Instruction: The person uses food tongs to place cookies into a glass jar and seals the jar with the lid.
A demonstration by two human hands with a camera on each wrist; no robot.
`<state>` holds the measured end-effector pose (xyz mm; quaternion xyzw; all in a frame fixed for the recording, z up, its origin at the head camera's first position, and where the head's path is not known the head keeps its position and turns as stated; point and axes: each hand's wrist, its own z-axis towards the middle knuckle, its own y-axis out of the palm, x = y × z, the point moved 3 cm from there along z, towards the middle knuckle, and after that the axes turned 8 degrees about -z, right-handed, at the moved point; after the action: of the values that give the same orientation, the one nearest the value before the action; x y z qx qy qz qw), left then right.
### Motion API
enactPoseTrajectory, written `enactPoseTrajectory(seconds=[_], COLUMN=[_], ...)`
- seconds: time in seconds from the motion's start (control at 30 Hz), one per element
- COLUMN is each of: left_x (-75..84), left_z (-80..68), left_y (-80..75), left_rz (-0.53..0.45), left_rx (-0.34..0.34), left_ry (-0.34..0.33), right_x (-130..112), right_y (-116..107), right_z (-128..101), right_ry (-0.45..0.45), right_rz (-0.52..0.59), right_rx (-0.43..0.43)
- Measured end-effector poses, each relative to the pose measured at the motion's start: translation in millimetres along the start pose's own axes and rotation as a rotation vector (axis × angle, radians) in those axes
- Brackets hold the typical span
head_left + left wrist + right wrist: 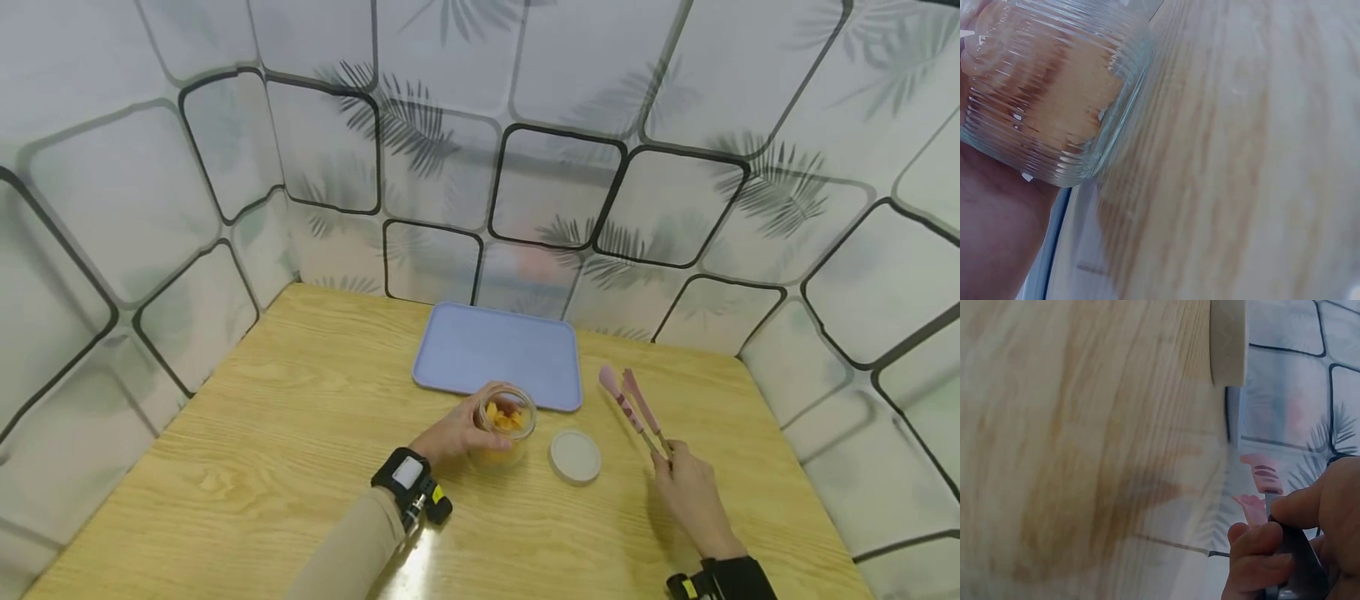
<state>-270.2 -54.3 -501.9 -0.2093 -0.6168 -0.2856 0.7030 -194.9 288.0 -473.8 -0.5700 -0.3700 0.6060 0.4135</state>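
Observation:
My left hand (450,435) grips a clear glass jar (517,448) with its fingers and thumb around the side. Orange-yellow pieces (504,417) show through the jar's open mouth. In the left wrist view the jar's ribbed wall (1079,87) is close up, tilted in that picture. A pair of tongs (628,410) with pink tips is held in my right hand (688,493); their two arms stand apart and point away from me. The right wrist view shows thumb and fingers around the dark handle (1300,565), beyond which the pink tips (1264,476) stick out.
A round pale lid (575,457) lies on the wooden table (300,400) between the jar and the tongs. Behind the jar, a blue-lilac tray (498,346) lies near the back edge. Patterned curtains (442,167) enclose the table's back and sides.

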Motion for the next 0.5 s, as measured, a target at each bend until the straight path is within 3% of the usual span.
enactPoseTrajectory(seconds=[0.2, 0.5], left_x=[0.9, 0.6], left_z=[-0.8, 0.1], left_y=[-1.1, -1.0], left_rz=[-0.002, -0.021], left_rx=[-0.010, -0.027], left_ry=[0.000, 0.004], right_x=[13.4, 19.7], right_y=[8.1, 8.5], right_z=[9.2, 13.1], right_ry=[0.075, 0.075], right_rz=[-0.012, -0.157], right_rx=[-0.070, -0.087])
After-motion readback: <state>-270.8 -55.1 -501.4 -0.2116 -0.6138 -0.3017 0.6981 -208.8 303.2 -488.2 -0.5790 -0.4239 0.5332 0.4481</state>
